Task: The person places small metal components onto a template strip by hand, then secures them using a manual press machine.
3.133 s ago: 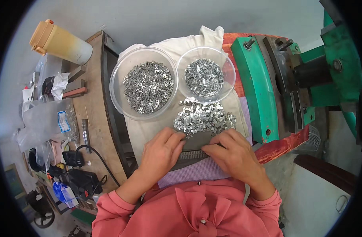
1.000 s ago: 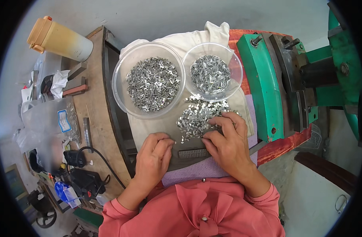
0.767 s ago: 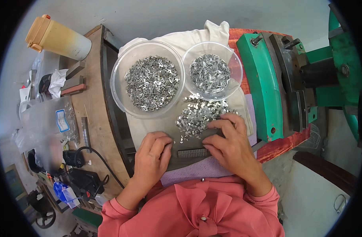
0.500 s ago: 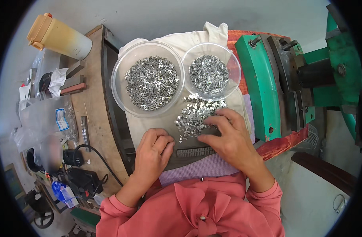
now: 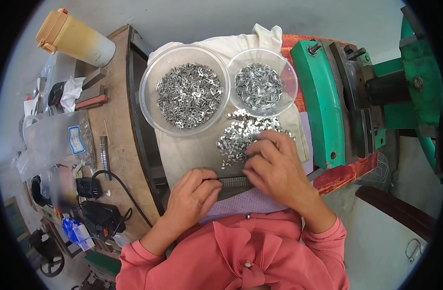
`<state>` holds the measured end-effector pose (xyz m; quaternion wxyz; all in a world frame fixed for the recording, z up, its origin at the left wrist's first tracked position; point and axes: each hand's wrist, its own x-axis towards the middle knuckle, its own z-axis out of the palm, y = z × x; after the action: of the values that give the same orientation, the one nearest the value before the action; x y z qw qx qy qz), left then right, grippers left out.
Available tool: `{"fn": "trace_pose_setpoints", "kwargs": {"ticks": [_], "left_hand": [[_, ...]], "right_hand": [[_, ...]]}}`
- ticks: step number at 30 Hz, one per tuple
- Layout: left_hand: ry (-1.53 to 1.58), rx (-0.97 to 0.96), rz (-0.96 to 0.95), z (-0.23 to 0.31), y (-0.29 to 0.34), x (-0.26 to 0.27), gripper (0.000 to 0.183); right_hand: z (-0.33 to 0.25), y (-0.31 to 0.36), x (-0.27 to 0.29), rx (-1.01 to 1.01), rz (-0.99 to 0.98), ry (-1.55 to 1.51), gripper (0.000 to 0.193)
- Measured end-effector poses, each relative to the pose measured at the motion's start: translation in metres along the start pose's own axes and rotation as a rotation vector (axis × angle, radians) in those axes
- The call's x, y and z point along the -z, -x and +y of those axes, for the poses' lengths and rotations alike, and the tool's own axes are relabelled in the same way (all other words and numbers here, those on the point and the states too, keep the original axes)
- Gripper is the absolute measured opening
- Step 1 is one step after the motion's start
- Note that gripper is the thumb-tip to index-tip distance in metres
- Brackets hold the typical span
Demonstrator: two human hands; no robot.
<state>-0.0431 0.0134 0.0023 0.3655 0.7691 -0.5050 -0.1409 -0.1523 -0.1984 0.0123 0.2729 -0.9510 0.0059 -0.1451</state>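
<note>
A narrow grey metal strip with a row of slots [image 5: 235, 182] lies crosswise in front of me. My left hand [image 5: 192, 197] is closed at the strip's left end, fingertips gripping it. My right hand [image 5: 279, 166] is curled over the near right side of a loose pile of small shiny metal pieces [image 5: 236, 137]. Its fingers are drawn together by the strip's right part; whatever they pinch is hidden. Behind the pile stand a large clear tub [image 5: 146, 104] of small bent metal parts and a smaller clear bowl [image 5: 291, 87] of thin metal pins.
A green machine with a heavy base [image 5: 323, 106] stands at the right. On the wooden bench [image 5: 117, 125] at left are a yellowish flask [image 5: 79, 38], plastic bags [image 5: 50, 140], another slotted strip [image 5: 104, 157] and a black cable [image 5: 127, 195]. Purple matting [image 5: 245, 203] lies nearest me.
My left hand has moved slightly toward me and right, onto the strip's end. My right hand's fingers have drawn closer together near the strip. The view has shifted slightly.
</note>
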Motion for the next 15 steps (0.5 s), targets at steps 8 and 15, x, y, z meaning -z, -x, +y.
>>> {"fn": "trace_pose_setpoints", "kwargs": {"ticks": [8,15], "left_hand": [[-0.027,-0.011,-0.004,-0.001,-0.001,-0.004,0.021],[0.072,0.061,0.011,-0.001,0.004,-0.002,0.031]], "right_hand": [[-0.018,0.016,-0.027,0.005,0.076,-0.122,0.023],[-0.008,-0.005,-0.021,0.054,0.004,-0.027,0.016]]}}
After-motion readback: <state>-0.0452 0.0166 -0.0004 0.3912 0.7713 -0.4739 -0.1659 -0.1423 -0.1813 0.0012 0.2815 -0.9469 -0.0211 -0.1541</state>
